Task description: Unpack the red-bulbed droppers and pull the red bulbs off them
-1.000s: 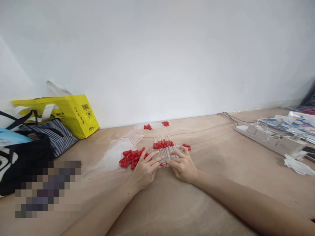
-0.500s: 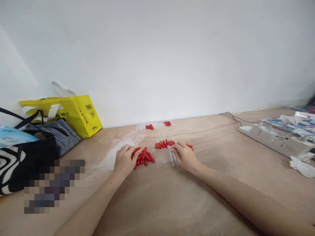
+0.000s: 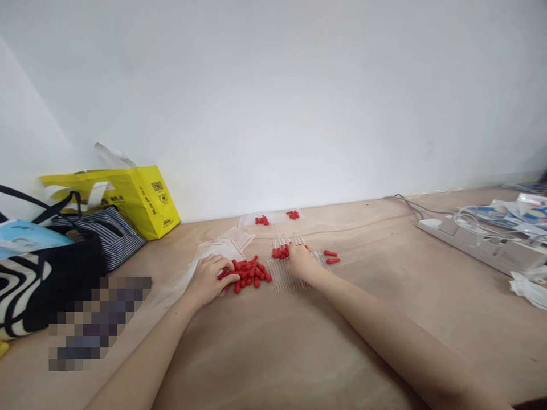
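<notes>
A heap of small red rubber caps (image 3: 250, 273) lies on the tan table (image 3: 299, 353). My left hand (image 3: 209, 278) rests at the heap's left edge, fingers curled and pinching into the caps. To the right a row of clear thin tubes (image 3: 284, 274) lies side by side, some with red caps on their far ends (image 3: 280, 251). My right hand (image 3: 301, 262) sits on top of that row, fingers bent down onto the tubes; what it holds is hidden. Two loose red caps (image 3: 331, 257) lie just right of the row.
Clear zip bags (image 3: 217, 247) lie behind the heap, and two more with red caps (image 3: 276, 217) by the wall. A yellow bag (image 3: 128, 199) and striped bags (image 3: 64, 250) stand at left. A white power strip (image 3: 474, 244) with cables and papers is at right.
My left hand left the tube row and moved left onto the red cap heap. My right hand slid from the row's near right edge up onto the tubes' middle.
</notes>
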### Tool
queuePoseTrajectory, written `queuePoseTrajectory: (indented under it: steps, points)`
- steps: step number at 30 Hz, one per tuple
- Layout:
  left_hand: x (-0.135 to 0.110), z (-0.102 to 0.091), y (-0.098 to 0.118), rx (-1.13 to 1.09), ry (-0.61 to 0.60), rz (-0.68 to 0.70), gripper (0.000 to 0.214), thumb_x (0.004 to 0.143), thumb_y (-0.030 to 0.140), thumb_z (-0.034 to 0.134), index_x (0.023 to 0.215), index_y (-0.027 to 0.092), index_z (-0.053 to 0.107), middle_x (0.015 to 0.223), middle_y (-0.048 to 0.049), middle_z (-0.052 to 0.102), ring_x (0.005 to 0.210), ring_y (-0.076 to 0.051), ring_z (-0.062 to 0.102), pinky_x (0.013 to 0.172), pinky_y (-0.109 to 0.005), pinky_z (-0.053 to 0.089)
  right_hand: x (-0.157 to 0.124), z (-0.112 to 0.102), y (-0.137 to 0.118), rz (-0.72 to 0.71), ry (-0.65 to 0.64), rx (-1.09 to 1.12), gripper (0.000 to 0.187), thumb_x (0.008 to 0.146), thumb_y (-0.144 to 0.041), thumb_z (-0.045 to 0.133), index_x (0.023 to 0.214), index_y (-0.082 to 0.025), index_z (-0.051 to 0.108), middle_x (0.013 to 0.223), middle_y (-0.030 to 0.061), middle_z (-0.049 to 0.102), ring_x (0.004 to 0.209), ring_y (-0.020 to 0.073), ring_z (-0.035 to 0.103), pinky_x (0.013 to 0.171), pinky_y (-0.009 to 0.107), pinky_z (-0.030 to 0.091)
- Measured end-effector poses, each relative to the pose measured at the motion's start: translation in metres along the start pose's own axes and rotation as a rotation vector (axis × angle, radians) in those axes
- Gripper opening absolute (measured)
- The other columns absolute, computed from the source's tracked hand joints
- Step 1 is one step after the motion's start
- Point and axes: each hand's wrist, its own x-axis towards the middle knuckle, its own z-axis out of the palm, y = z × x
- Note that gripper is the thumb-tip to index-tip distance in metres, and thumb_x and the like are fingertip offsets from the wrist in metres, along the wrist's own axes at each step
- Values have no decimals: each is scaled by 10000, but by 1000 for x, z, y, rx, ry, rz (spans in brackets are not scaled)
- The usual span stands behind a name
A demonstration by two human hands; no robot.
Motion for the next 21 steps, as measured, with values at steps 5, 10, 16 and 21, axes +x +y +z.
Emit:
queuePoseTrajectory:
  steps: [5, 10, 16, 21]
  points:
    - [-1, 1, -2, 14, 28, -52, 221, 705, 427, 576, 739, 208, 571, 769, 4, 620, 766, -184, 542, 721, -300, 339, 6, -9, 8, 42, 2, -19, 229, 701, -76, 466, 889, -139, 581, 911, 128, 624, 862, 219, 585, 648, 276, 407]
    - [-1, -2, -3, -31, -28, -82, 248, 651, 431, 619, 745, 207, 564, 782, 7, 618, 775, -191, 542, 717, -297, 347, 35, -28, 43, 214, -1, -9, 217, 697, -159, 521, 898, -176, 602, 901, 94, 634, 806, 202, 602, 606, 255, 420]
    - [-2, -7, -12, -43, -60, -87, 314, 585, 448, 654, 724, 202, 519, 742, 21, 587, 723, -173, 523, 689, -279, 352, 70, -24, 65, 355, -97, -9, 154, 640, -179, 602, 765, -99, 646, 644, 104, 633, 590, 182, 607, 485, 230, 408]
    - [-3, -8, -16, -50, -77, -84, 303, 592, 438, 645, 680, 193, 492, 709, 28, 564, 685, -151, 505, 658, -258, 353, 87, -12, 55, 366, -150, -17, 61, 560, -138, 660, 594, -90, 644, 475, 65, 580, 497, 163, 588, 462, 211, 411]
